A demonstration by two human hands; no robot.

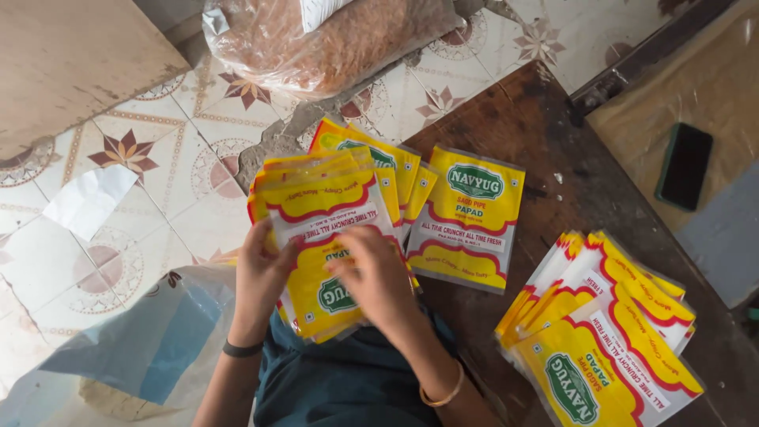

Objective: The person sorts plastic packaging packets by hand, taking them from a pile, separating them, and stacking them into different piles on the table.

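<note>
My left hand (259, 273) grips the left edge of a thick stack of empty yellow snack pouches (320, 209) with red bands and green ovals. Fingers of my right hand (375, 277) rest on the top pouch of that stack. Just right of it one flat yellow pouch (468, 217) lies alone on the dark wooden board (522, 126). At the lower right a second fanned pile of the same pouches (605, 332) sits on that board.
A big clear bag of brown grainy food (332, 39) lies at the top on the patterned tile floor (142, 158). A black phone (685, 166) rests at right. A blue-and-clear plastic bag (150, 332) sits lower left, a white paper scrap (87, 198) beyond it.
</note>
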